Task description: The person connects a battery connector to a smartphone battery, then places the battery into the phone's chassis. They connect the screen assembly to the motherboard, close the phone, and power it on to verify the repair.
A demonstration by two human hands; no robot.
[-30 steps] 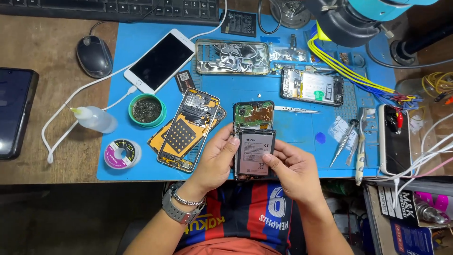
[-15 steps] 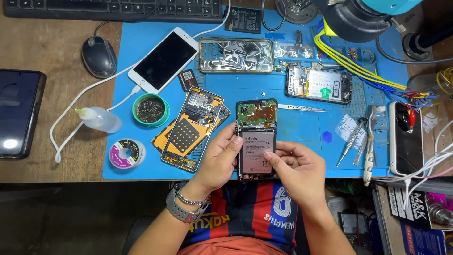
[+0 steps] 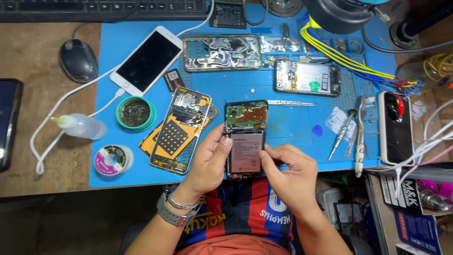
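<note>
Opened phone (image 3: 245, 139) upright at near tabletop edge; left hand (image 3: 210, 158) clasps its side, right hand (image 3: 288, 172) fingertips pinch battery edge, steadying.

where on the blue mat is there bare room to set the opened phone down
The blue mat is bare between the tweezers, the opened phone in both hands, and the screwdrivers. A smaller bare strip lies under the phone frame. The mat's left side, around the solder spool and green tin, is crowded.
</note>
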